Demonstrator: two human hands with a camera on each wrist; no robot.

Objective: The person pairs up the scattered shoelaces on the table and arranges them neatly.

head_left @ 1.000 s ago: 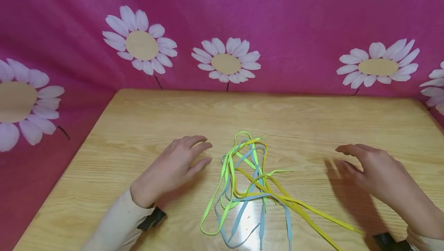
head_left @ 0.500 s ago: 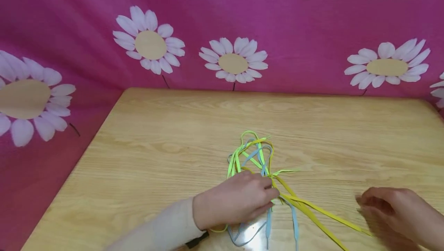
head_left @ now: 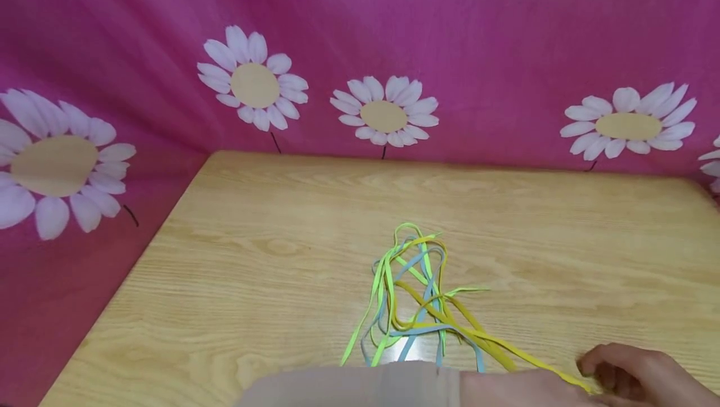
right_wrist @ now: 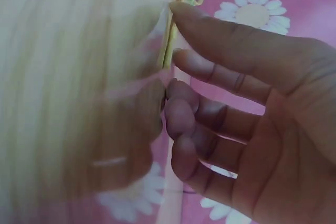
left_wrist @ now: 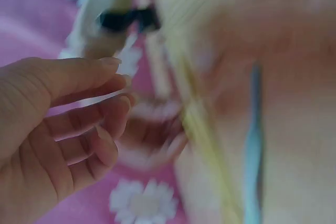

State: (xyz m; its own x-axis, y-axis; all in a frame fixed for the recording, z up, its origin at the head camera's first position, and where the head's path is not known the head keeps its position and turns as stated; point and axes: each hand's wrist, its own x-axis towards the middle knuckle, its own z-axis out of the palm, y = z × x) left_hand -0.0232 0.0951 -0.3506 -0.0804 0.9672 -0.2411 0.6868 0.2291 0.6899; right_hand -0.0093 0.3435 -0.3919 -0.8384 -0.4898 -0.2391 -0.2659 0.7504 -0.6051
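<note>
Flat shoelaces lie in a loose tangle mid-table: a neon green lace [head_left: 388,269], a light blue lace [head_left: 419,330] and a yellow lace [head_left: 525,357] whose ends trail toward the right hand. Reaching across the bottom of the head view, the left hand [head_left: 523,388] is partly cut off by the frame; the left wrist view shows its fingers [left_wrist: 84,77] bent loosely around nothing, beside the blurred yellow lace. The right hand [head_left: 647,369] rests low at the right near the yellow lace's tip. Its fingers [right_wrist: 210,119] are loosely bent, with nothing between them.
A wood-grain table [head_left: 253,257] carries the laces. Behind and to the left hangs a pink cloth [head_left: 478,50] printed with white daisies. The left sleeve [head_left: 360,388] covers the near ends of the tangle.
The left hand has swept from the left of the laces, over them, to the lower right beside the right hand. The right hand has come lower and nearer. The laces keep their layout.
</note>
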